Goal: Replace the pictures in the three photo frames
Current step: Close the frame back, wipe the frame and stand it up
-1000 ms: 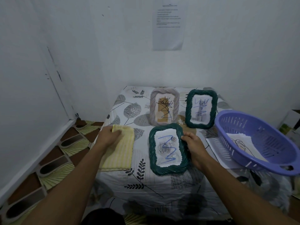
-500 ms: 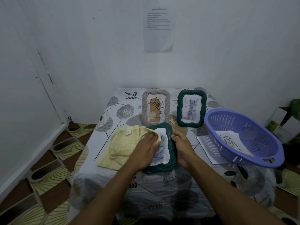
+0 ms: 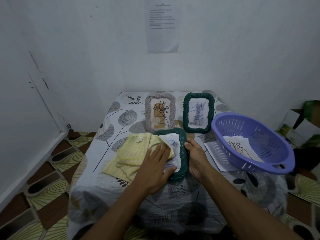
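White plastered walls close a corner, and a printed paper sheet hangs on the far one. Below it stands a small table under a smooth cloth printed with grey leaves. I take the table as a clock face, with the person at 6 o'clock.

At 12 o'clock a grey frame with a twisted, rope-like rim stands upright, and at 1 o'clock a far green frame of the same rounded rectangle shape stands just beside it. Both pictures carry blue scribbles. At 3 o'clock a purple plastic basket, oval and slotted, sits tilted with loose drawings inside.

Near the centre, toward 6 o'clock, lies the near green frame, flat on the table. At 9 o'clock of it a soft yellow cloth, checked and crumpled, covers its left side.

The left hand lies flat, fingers straight and together, pressing the cloth onto the glass, thumb spread toward 3 o'clock. The right hand holds the right rim of this frame, thumb on top and fingers curled at the outer edge. Both forearms reach in from 6 o'clock.
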